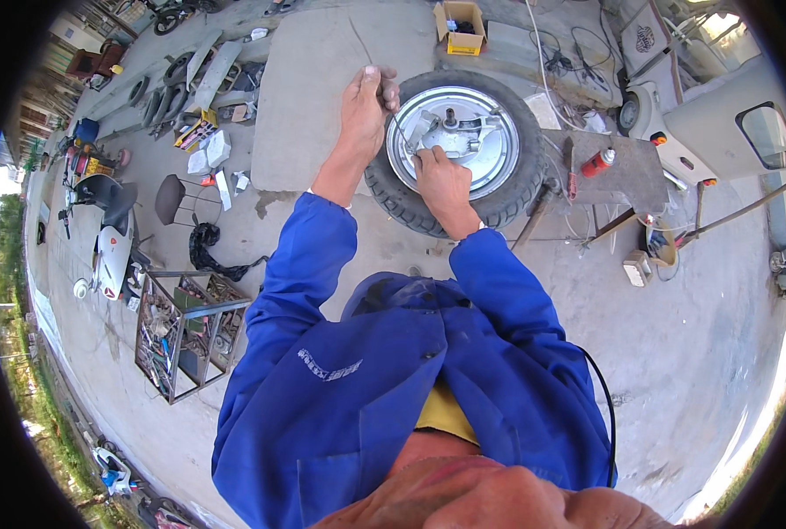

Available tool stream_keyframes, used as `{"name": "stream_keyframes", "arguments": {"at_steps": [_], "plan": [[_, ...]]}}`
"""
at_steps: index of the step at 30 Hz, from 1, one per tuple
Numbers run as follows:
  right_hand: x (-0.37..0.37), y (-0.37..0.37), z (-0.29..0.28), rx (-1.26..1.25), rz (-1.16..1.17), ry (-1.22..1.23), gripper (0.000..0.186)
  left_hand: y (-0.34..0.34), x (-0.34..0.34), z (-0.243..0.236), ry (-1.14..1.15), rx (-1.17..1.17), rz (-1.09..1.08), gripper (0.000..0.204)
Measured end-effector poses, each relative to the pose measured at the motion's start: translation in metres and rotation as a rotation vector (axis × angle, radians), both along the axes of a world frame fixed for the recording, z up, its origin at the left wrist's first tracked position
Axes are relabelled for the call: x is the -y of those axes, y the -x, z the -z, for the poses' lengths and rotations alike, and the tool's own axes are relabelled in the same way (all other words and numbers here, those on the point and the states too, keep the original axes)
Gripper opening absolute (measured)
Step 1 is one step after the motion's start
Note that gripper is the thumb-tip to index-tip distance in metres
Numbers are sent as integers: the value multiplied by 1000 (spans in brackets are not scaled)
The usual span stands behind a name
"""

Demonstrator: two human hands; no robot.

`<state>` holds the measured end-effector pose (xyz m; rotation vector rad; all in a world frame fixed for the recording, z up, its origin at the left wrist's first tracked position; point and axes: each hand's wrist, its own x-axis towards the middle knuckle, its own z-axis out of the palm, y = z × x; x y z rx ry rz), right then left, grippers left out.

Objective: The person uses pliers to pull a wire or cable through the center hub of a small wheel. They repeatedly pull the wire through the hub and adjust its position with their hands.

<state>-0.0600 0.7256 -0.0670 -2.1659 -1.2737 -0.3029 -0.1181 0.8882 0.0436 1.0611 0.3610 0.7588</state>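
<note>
A tyred wheel (521,154) with a silver hub plate (485,163) lies face up before me, a metal fitting (463,125) and short axle at its middle. My left hand (366,115), raised at the wheel's upper left, is closed on a thin cable (359,37) that rises beyond it and runs down toward the hub. My right hand (443,185) is over the lower left of the hub, fingers curled at the cable's lower part by the fitting; exactly what its fingertips grip is hidden.
A metal bench (618,183) with a red spray can (597,163) stands right, beside a pale vehicle (715,141). A tool trolley (181,335), stool (177,198) and scooter (111,247) are left. An open cardboard box (461,26) sits beyond the wheel; loose tyres (155,101) lie upper left.
</note>
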Motion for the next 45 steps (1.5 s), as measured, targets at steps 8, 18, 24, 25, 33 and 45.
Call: {"name": "stream_keyframes", "arguments": {"at_steps": [8, 18, 24, 25, 33, 45], "plan": [[30, 1, -14, -176, -38, -120, 14, -31, 35, -5, -44, 26, 85, 43], [83, -45, -155, 523, 83, -486, 44, -36, 50, -23, -373, -319, 344, 49], [82, -102, -198, 681, -14, -22, 39, -35, 46, -10, -633, -363, 401, 34], [83, -108, -198, 609, -36, 28, 34, -30, 48, -1, -653, -310, 315, 32], [59, -102, -235, 552, -184, 122, 16, 60, 65, 101, -880, -711, -200, 31], [37, -95, -241, 467, -26, 302, 25, 40, 79, 119, -947, -706, -397, 14]]}}
